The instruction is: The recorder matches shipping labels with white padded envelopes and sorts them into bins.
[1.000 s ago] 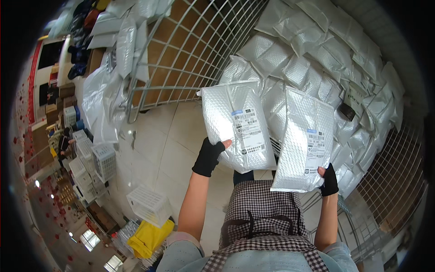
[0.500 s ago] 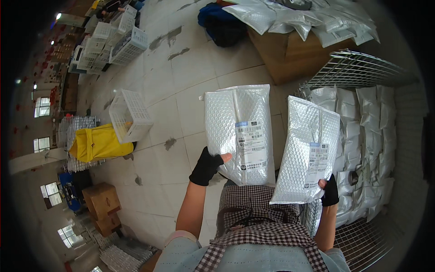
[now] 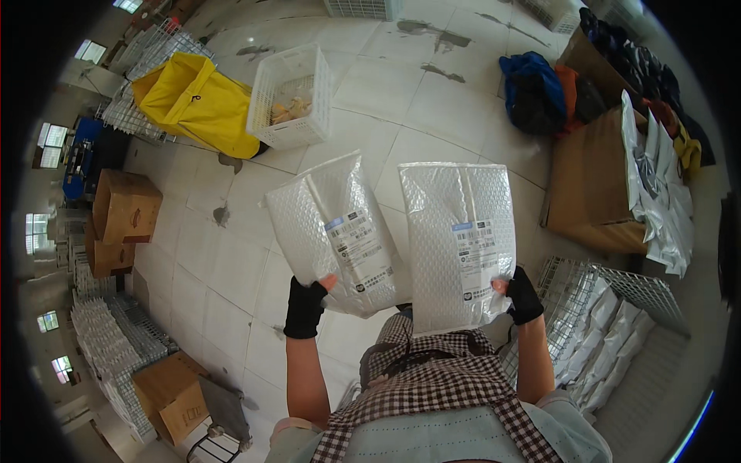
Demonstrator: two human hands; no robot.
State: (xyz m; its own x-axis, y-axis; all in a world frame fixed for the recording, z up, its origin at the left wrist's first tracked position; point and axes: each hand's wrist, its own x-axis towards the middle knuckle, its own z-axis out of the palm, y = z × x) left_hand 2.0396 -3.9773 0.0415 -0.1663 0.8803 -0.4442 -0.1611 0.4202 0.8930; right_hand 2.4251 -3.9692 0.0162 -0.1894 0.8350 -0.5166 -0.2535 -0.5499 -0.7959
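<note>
In a black fingerless glove, my left hand [image 3: 307, 305] grips the lower left part of a silver bubble mailer [image 3: 312, 220], thumb on top and fingers hidden beneath. That mailer tilts to the left and bears a white shipping label. Likewise gloved, my right hand [image 3: 522, 297] is closed on the lower right edge of a second bubble mailer [image 3: 432, 201], its label also facing up. Both packages are held side by side in front of my checked apron [image 3: 432, 370], their lower parts nearly touching.
To the right stands a wire cage [image 3: 633, 289] packed with silver mailers. Beyond it is a cardboard box [image 3: 590, 177] topped with more mailers. A white plastic crate [image 3: 289, 135] and a yellow bag [image 3: 193, 104] sit ahead left. More cardboard boxes [image 3: 127, 204] line the left.
My view has swung to the right, away from the cage. Both mailers have come along in my hands; the left one now tilts left, and the right one lies straighter.
</note>
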